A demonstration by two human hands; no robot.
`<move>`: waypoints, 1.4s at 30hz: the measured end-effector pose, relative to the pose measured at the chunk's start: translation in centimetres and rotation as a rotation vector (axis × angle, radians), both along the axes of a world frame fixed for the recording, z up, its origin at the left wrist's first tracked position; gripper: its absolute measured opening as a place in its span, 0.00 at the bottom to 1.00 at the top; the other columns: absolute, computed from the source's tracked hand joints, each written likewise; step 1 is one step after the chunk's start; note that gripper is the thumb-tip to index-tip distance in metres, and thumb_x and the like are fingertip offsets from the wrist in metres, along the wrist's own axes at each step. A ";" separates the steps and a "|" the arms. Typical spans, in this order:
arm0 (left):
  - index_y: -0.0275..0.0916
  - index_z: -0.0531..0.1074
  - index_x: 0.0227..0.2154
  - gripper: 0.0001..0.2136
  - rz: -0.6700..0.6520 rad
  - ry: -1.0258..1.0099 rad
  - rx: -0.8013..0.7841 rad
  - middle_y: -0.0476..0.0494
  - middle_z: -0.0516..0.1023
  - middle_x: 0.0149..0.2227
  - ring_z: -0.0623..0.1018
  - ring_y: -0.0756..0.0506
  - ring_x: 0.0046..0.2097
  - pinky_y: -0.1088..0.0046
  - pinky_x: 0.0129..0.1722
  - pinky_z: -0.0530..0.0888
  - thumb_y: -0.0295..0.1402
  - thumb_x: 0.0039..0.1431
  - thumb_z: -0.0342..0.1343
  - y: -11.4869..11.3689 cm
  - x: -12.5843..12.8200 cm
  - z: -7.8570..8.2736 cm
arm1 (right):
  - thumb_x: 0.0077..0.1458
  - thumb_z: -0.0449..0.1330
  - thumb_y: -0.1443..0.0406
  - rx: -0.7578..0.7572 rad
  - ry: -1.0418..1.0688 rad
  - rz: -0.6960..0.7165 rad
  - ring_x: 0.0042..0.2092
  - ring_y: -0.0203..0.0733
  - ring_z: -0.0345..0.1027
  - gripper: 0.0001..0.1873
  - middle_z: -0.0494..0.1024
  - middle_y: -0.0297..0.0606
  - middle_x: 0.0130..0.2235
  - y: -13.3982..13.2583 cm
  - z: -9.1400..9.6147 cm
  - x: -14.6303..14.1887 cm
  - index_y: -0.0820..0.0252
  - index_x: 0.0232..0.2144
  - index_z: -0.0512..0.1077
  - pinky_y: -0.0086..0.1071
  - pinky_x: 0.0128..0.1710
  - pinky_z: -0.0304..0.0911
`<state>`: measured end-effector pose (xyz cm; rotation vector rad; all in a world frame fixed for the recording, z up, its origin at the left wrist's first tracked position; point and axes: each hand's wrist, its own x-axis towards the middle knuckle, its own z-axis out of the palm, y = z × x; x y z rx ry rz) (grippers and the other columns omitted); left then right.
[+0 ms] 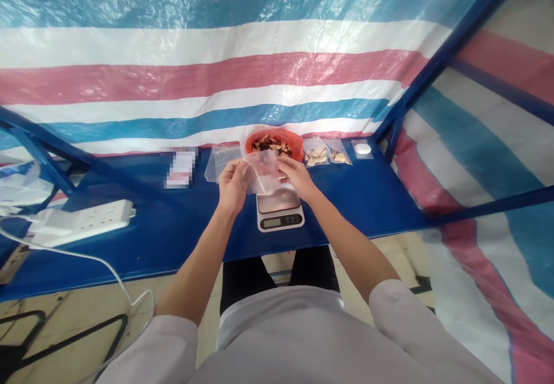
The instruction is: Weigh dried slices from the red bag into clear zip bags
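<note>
A clear plastic bag is stretched between my two hands, above a kitchen scale with a metal top. My left hand pinches the bag's left side, fingers closed. On the other side my right hand grips the bag, its fingertips partly hidden behind the plastic. I see nothing inside the bag. Just behind the hands, a red bowl holds brown and pale dried slices. More clear bags lie flat to the left of the bowl.
Right of the bowl lie two bags of pale slices and a small bag with a white round item. A blurred card, a white power strip and its cable are on the left. Blue frame bars and striped sheeting enclose the blue table.
</note>
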<state>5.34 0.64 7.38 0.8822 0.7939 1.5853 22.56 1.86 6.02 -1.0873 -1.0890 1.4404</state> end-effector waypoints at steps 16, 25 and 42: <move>0.36 0.79 0.35 0.13 0.397 0.963 0.119 0.42 0.82 0.34 0.78 0.47 0.35 0.72 0.38 0.73 0.38 0.60 0.53 0.0 -3.8 0.5 | 0.57 0.61 0.62 0.136 -0.428 -0.148 0.28 0.39 0.78 0.09 0.83 0.39 0.34 1.2 -1.5 2.5 0.60 0.37 0.79 0.28 0.26 0.71; 0.37 0.77 0.33 0.15 -0.006 0.976 0.024 0.43 0.81 0.29 0.78 0.47 0.30 0.73 0.33 0.72 0.43 0.59 0.53 1.2 0.7 -1.5 | 0.58 0.60 0.63 0.250 -0.518 -0.032 0.31 0.38 0.79 0.10 0.83 0.36 0.35 0.3 -0.8 0.8 0.57 0.42 0.78 0.28 0.31 0.73; 0.33 0.77 0.31 0.18 -0.120 0.607 -0.210 0.42 0.80 0.28 0.76 0.50 0.24 0.75 0.26 0.72 0.47 0.51 0.63 1.5 1.6 -2.0 | 0.58 0.62 0.65 0.260 -0.481 0.090 0.38 0.39 0.79 0.13 0.83 0.35 0.46 -0.6 -0.3 0.6 0.55 0.45 0.80 0.32 0.41 0.75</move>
